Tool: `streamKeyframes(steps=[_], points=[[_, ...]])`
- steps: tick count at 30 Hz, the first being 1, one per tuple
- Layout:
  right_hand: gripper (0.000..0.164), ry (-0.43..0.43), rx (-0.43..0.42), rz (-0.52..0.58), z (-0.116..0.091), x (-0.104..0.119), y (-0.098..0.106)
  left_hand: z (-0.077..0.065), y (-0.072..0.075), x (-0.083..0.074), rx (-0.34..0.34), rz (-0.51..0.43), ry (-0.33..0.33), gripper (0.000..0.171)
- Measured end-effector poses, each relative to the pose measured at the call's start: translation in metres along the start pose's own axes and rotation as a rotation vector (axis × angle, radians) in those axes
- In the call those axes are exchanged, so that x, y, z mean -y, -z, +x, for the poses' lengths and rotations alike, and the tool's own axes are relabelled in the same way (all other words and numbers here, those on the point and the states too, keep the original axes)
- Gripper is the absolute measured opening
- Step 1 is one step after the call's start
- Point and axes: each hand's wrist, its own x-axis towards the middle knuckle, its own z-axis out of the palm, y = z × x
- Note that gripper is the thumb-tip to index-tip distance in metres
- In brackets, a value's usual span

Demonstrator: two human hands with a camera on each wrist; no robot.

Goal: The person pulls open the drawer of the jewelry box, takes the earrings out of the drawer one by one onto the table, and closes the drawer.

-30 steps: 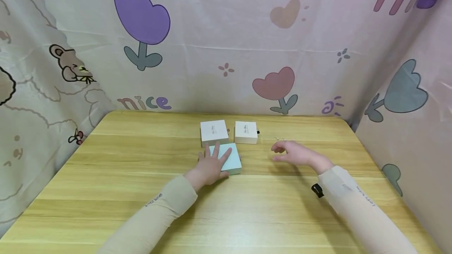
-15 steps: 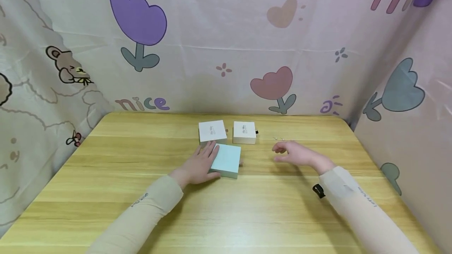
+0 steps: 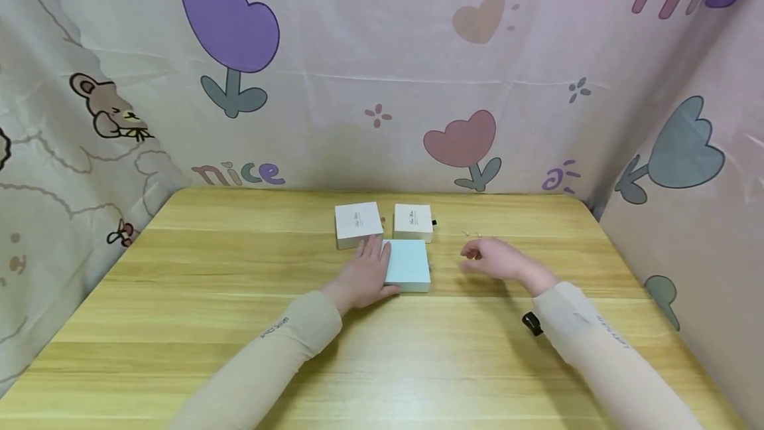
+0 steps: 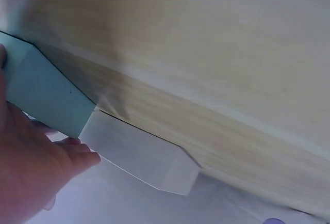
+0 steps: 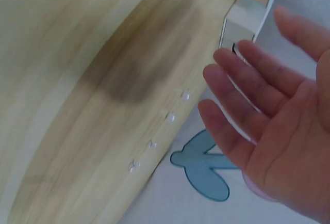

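My left hand (image 3: 364, 277) lies along the left side of a light blue square box (image 3: 408, 261), its fingers straight and touching the box top and edge. The left wrist view shows that blue box (image 4: 46, 87) beside a white box (image 4: 139, 149), with the fingertips close to both. My right hand (image 3: 498, 259) is held above the table with loosely bent fingers and holds nothing. Near it lie several tiny shiny clear pieces (image 5: 170, 116) in a row; their exact kind is too small to tell. The right palm (image 5: 294, 131) faces the camera.
A larger white box (image 3: 359, 221) and a smaller white box (image 3: 413, 219) with a black tab stand behind the blue one. A black strap piece (image 3: 532, 324) is by the right cuff. Printed cloth (image 3: 334, 45) hangs behind the wooden table (image 3: 209, 251).
My left hand first drew back to the blue box's left edge. Then hand and box moved right, and the box now sits in front of the smaller white box. The right hand stayed nearly still.
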Motion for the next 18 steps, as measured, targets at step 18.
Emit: streamKeyframes(steps=[18], points=[[0.020, -0.072, -0.044, -0.031, 0.032, 0.033, -0.025, 0.007, -0.002, 0.002, 0.001, 0.021, 0.007, 0.092]])
